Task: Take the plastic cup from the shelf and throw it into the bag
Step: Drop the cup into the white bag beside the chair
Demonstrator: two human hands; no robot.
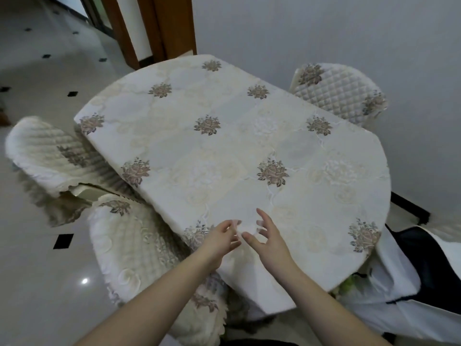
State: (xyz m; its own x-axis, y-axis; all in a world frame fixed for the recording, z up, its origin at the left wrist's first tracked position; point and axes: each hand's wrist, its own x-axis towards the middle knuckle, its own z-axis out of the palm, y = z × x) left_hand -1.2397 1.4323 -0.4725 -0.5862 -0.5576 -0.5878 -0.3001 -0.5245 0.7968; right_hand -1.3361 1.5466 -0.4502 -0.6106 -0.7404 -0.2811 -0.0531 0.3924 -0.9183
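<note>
Scanning from the left of the frame, a quilted chair cover (47,156) sits beside the desk (224,136), whose flowered cloth takes up the middle of the picture and carries nothing on its top. Lower down, near the centre bottom, the left hand (219,239) reaches out over the near edge of the desk with its fingers (230,224) loosely curled and apart, gripping nothing that can be made out. Just beside it, the right hand (268,237) is held the same way — fingers spread and apart, thumb pointing toward the left hand, palm empty. Between the two sets of fingertips there is a pale blur against the cloth; whether it is anything at all, let alone a clear cup, cannot be told. No plastic cup and no shelf show anywhere in this view, so the direction from the fingers to the cup cannot be read here, nor which hand is nearer to it. At the lower right, close by the right forearm, a white bag with a dark inside (424,268) gapes open beside the desk — likely the target, and the right hand is the nearer one to it.
</note>
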